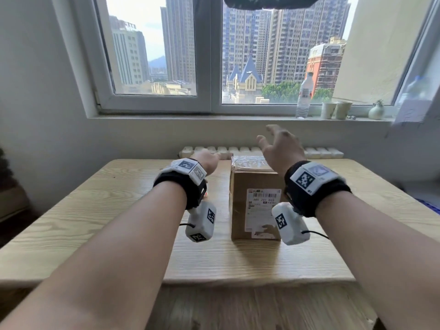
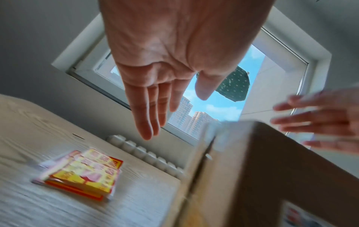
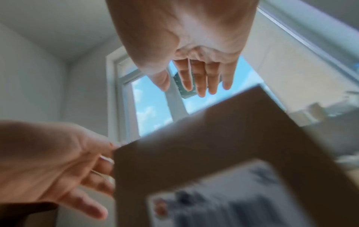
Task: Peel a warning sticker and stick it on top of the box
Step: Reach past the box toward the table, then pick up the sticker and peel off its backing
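Sticker stack (image 2: pixel 81 173), red and yellow, lies flat on the table (image 1: pixel 119 210) below and a little short of the left hand's fingertips, just left of the box; nobody is touching it. Its print is too blurred to read. In the head view it is almost wholly hidden behind the left wrist.

Box (image 1: pixel 254 186), brown cardboard, stands upright between the two hands, with its taped top under the right palm. Probably set there so the top is free for the sticker.

Left hand (image 2: pixel 155 64) hovers above the table, fingers straight and together, holding nothing; it looks ready to go down for the stack.

Right hand (image 1: pixel 279 146) hangs above the box's far top edge, fingers spread and loose, empty, apart from the cardboard. Likely about to steady the box, though that is only a guess.

No sticker peeled yet and none seen on the box top.

Writing: the shipping label (image 1: pixel 262 210) on the box's near face carries a barcode and digits that look like "680 201 603"; the rest is too small.

Behind the hands, a windowsill (image 1: pixel 214 116) holds a water bottle (image 1: pixel 303 96), paper cups (image 1: pixel 335 110) and a small vase (image 1: pixel 376 110).
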